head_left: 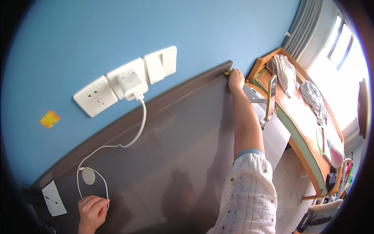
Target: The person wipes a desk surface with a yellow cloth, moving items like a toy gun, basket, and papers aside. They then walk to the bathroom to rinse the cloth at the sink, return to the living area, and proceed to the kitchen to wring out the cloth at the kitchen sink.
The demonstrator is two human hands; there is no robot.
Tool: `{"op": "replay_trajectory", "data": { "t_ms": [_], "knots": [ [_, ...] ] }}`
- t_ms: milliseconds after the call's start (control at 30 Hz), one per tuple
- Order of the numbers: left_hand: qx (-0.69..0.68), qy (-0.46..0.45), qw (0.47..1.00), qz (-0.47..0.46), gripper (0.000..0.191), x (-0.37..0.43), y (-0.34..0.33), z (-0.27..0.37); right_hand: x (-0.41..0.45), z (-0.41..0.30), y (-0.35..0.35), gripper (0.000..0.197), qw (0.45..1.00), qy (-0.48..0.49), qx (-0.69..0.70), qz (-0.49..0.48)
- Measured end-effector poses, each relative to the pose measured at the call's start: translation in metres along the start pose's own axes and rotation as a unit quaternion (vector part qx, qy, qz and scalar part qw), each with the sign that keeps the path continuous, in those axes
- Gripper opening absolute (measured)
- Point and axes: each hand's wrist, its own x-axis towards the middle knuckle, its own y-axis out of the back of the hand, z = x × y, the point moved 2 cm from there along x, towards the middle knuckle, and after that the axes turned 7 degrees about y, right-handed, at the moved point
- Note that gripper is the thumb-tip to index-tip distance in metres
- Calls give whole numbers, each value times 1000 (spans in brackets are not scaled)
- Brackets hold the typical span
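Note:
My left hand (92, 211) is low in the view, its fingers closed on a loop of white charging cable (107, 190). The cable runs from a white charger plug (132, 82) in the wall socket. One end meets a round, pale disc (88, 176), which lies on the glossy dark tabletop (175, 125). At the far right corner, my right hand (236, 79) reaches to the raised back edge (187, 85). It grips a small crumpled yellow-green thing (227, 72), perhaps a cloth, mostly hidden by the fingers.
On the blue wall are a socket plate (95, 96), a switch plate (160, 65) and a yellow sticker (50, 119). A paper with a pen (51, 200) lies at left. Beyond my right arm stand a tablet-like device on a stand (271, 98) and a wooden bed (304, 117).

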Motion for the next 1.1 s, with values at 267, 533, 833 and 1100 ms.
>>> {"op": "replay_trajectory", "data": {
  "t_ms": [267,533,833,1100],
  "knots": [
    [-45,-15,999,13,14,-10,27,23,-87,-34,16,40,985,129,109,46],
    [-234,-125,963,-57,9,109,-54,133,-400,-202,190,48,748,571,317,-120],
    [-645,194,677,-297,93,311,-284,266,-442,-223,181,35,510,179,766,-348],
    [-737,119,559,-360,99,341,-347,332,-427,-213,185,50,697,533,469,-106]
  ]
}}
